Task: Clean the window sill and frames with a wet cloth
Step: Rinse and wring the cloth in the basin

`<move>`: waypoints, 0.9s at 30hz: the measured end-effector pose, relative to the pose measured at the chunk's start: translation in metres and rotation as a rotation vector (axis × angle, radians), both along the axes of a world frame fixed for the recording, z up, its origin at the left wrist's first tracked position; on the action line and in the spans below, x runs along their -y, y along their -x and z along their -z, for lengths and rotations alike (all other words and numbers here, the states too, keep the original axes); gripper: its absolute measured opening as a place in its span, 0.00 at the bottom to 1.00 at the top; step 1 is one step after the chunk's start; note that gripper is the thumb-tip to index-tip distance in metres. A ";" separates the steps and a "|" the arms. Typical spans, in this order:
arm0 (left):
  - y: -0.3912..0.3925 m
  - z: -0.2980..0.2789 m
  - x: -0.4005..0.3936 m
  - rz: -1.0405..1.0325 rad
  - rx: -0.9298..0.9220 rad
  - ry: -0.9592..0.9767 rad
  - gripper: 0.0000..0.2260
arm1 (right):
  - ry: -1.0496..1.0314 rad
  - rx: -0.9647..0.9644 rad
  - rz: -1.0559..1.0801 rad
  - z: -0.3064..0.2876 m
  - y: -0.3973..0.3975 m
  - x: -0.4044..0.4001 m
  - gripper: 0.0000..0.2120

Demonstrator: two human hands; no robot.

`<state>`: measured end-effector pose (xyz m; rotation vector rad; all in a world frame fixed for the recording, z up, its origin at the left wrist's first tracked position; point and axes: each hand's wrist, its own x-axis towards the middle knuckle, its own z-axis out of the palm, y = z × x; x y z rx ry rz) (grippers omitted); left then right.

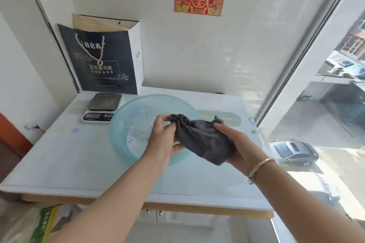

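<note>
A dark grey cloth [203,140] hangs bunched between both hands above the right side of a pale blue basin [126,120]. My left hand [164,138] pinches one gathered end of the cloth with thumb and fingers. My right hand [237,144], with a bracelet at the wrist, grips the other end from the right. The basin holds a little water with dark specks. The window frame [308,49] and glass run along the right side.
The basin stands on a white table [79,163] against a white wall. A kitchen scale [102,108] sits behind the basin at left, with a dark gift bag [100,61] behind it. A green-printed sack [39,223] lies at lower left.
</note>
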<state>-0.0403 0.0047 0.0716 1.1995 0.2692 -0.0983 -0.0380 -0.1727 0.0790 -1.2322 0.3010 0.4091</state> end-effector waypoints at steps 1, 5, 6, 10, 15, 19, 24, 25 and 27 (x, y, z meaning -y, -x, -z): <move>-0.007 0.000 -0.009 -0.024 -0.022 0.025 0.07 | -0.013 -0.010 -0.021 0.000 -0.011 -0.007 0.14; -0.041 0.006 -0.045 -0.213 -0.121 0.101 0.11 | -0.068 -0.054 -0.051 0.013 -0.059 -0.036 0.18; -0.050 0.006 -0.054 -0.260 -0.161 0.142 0.11 | -0.071 -0.064 -0.057 0.017 -0.072 -0.044 0.18; -0.081 0.023 -0.086 -0.211 -0.297 0.283 0.12 | 0.063 -0.081 -0.119 0.037 -0.117 -0.083 0.08; -0.103 0.072 -0.106 -0.157 -0.326 -0.717 0.20 | 0.261 -0.176 -0.300 0.071 -0.155 -0.111 0.07; -0.121 0.099 -0.121 -0.123 -0.299 -0.875 0.19 | 0.632 -0.040 -0.338 0.094 -0.174 -0.118 0.08; -0.145 0.132 -0.119 0.027 -0.361 -0.983 0.23 | 1.095 0.186 -0.221 0.129 -0.186 -0.129 0.23; -0.152 0.139 -0.116 0.030 -0.374 -0.939 0.22 | 1.189 0.164 -0.231 0.137 -0.186 -0.132 0.25; -0.161 0.147 -0.111 -0.013 -0.463 -0.709 0.18 | 1.345 0.094 -0.277 0.149 -0.184 -0.141 0.29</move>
